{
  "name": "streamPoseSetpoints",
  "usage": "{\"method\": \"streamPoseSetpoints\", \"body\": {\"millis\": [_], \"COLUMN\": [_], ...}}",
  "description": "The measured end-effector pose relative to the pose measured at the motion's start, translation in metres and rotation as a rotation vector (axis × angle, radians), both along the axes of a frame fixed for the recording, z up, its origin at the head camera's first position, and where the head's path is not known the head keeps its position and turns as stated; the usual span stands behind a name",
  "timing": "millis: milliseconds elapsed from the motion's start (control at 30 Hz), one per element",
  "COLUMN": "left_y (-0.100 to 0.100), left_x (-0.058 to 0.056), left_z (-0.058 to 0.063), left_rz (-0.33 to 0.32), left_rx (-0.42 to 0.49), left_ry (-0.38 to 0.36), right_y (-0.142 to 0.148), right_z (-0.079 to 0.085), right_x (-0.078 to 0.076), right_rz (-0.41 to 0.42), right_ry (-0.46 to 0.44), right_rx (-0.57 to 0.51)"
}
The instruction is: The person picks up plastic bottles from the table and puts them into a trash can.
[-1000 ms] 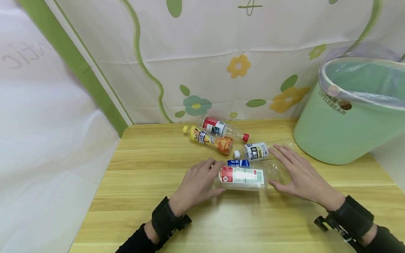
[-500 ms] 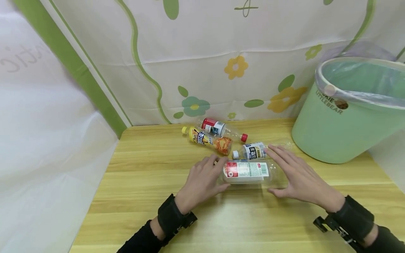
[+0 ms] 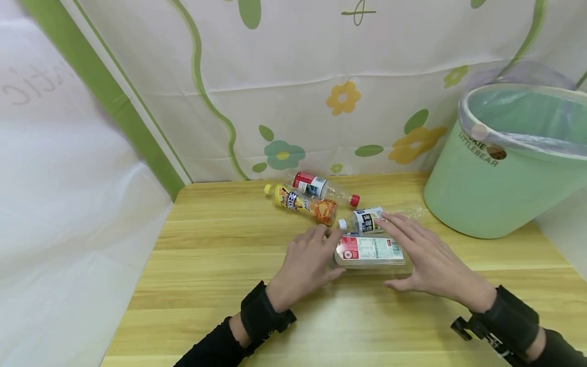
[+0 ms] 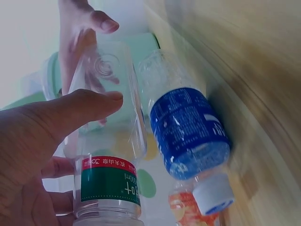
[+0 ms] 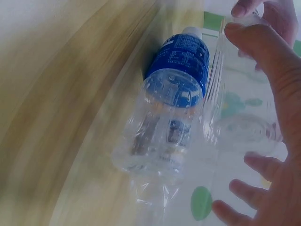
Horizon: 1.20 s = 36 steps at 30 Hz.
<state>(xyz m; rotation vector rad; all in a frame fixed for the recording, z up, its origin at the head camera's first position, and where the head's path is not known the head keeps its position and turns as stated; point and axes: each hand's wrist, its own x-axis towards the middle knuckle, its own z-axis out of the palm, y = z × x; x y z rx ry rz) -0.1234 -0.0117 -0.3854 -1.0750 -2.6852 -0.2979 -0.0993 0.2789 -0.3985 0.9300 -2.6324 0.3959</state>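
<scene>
My left hand (image 3: 308,261) grips a clear plastic bottle (image 3: 372,248) with a red and white label, held sideways above the table. In the left wrist view, that bottle's label (image 4: 110,181) also shows green, and the thumb lies across the front. My right hand (image 3: 428,260) is spread around the bottle's base end, thumb apart from fingers; whether it touches is unclear. Below lies a blue-labelled bottle (image 5: 181,56) with a white cap, mostly hidden in the head view. Just behind is a white-capped bottle (image 3: 367,220) with a white and dark label, partly covered by my right fingers.
Farther back lie a yellow-capped bottle (image 3: 300,203) with an orange label and a red-capped bottle (image 3: 316,186), side by side. A green bin (image 3: 495,188) with a clear liner stands at the right. A patterned curtain (image 3: 312,117) closes off the wooden table's (image 3: 202,285) back edge.
My left hand has moved right, carrying the bottle with it toward my right hand. The blue label below is now mostly covered in the head view. My right hand has shifted slightly left.
</scene>
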Motion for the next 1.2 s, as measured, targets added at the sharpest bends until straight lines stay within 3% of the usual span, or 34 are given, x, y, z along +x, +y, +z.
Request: {"method": "streamPoseSetpoints", "body": {"millis": [567, 833, 1200], "left_y": [0.031, 0.04, 0.032], "left_x": [0.011, 0.016, 0.017], "left_z": [-0.002, -0.005, -0.01], "left_rz": [0.041, 0.011, -0.052], "left_rx": [-0.042, -0.031, -0.019], "left_ry": [0.065, 0.118, 0.038], "right_y": [-0.009, -0.011, -0.011], "right_z": [0.003, -0.002, -0.005], "right_x": [0.002, 0.004, 0.007], "right_rz": [-0.004, -0.012, -0.011], "right_ry": [0.012, -0.001, -0.022], "right_rx": [0.032, 0.048, 0.074]}}
